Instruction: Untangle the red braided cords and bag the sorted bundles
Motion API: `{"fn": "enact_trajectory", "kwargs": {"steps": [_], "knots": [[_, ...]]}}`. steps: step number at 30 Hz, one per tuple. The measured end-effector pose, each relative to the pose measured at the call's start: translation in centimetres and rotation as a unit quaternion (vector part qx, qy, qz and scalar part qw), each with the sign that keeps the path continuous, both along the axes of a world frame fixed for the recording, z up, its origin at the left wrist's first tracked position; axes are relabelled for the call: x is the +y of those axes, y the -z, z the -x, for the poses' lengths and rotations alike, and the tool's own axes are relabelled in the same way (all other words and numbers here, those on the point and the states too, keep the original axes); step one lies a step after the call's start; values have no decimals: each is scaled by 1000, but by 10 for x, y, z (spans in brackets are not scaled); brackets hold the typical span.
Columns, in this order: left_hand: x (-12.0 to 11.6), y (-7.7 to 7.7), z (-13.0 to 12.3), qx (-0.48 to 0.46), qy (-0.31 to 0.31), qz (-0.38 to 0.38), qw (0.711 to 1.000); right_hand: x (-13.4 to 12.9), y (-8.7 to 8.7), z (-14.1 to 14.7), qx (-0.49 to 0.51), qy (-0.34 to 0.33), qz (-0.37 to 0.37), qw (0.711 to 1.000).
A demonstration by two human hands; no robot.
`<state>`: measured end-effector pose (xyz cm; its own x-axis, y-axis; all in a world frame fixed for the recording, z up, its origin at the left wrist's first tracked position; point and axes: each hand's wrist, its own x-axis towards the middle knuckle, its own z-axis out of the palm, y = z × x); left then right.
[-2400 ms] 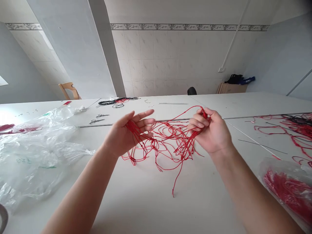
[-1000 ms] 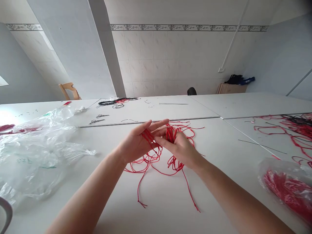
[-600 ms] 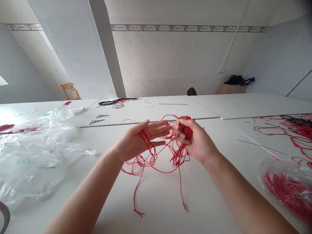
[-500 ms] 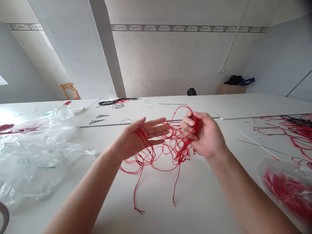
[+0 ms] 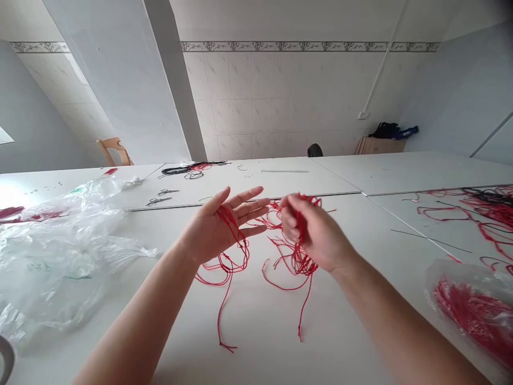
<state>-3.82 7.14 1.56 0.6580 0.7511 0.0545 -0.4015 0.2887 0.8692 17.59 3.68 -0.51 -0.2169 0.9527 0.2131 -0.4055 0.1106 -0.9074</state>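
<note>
Palm up, my left hand [image 5: 212,227] has its fingers spread, and a few red cords [image 5: 229,219] lie loose across the palm. Their knotted ends hang below the wrist, over the white table. To the right, my right hand [image 5: 316,230] is closed around a bundle of red cords [image 5: 301,259], with loops and one long knotted end dangling under it. More tangled red cord [image 5: 274,216] shows between and behind the two hands. The closed fingers hide the middle of the bundle.
Clear plastic bags [image 5: 64,251] cover the left of the white table [image 5: 248,342]. Two scissors [image 5: 159,201] and black cords [image 5: 180,170] lie farther back. At the right are red and black cords [image 5: 489,208] and a bag of red cord [image 5: 473,310].
My right hand has moved left and turned, still gripping its bundle, and the cords under it have swung. The loop above it has dropped. My left hand has spread its fingers slightly wider.
</note>
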Motion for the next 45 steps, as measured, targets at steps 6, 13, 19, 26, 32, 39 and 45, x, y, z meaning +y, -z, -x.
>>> {"fn": "enact_trajectory", "kwargs": {"steps": [6, 13, 19, 26, 32, 39, 45], "knots": [[-1, 9, -9, 24, 19, -2, 1000, -9, 19, 24, -216, 10, -59, 975], [-6, 12, -14, 44, 52, -18, 998, -13, 19, 27, -236, 21, -73, 969], [-4, 10, -12, 41, 71, -69, 994, -5, 12, 15, -148, 45, -84, 984], [1, 6, -2, 33, 74, -52, 995, 10, -7, -17, 180, 103, 32, 978], [1, 3, -1, 21, 46, -38, 998, 10, -15, -24, 193, 155, 18, 969], [-2, 8, -8, 42, 54, -66, 996, 4, 9, 13, 100, -12, 67, 993], [-2, 13, -11, 73, 45, -66, 994, -7, 23, 31, -63, -82, 48, 993]]}}
